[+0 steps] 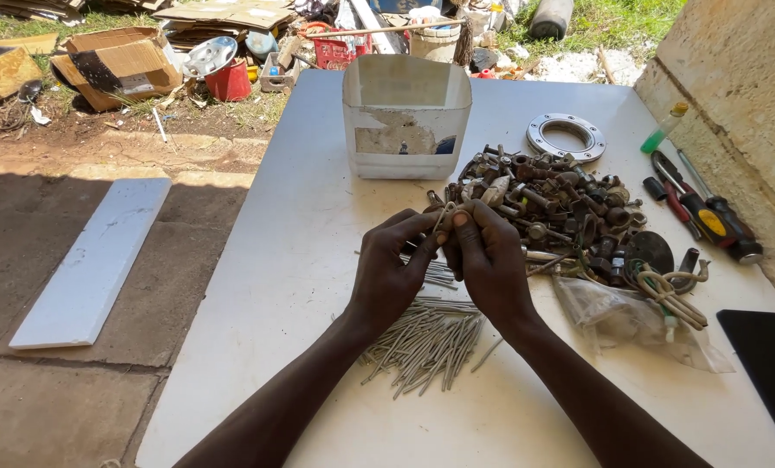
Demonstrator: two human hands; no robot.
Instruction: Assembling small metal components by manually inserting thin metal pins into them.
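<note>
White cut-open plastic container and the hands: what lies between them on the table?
Head view: bare white tabletop between container and hands.

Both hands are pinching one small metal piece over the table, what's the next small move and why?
Probably lower the thin metal piece that the left hand and right hand pinch onto the nail pile just below, since it looks like those long nails, not the bolts and nuts heap.
</note>
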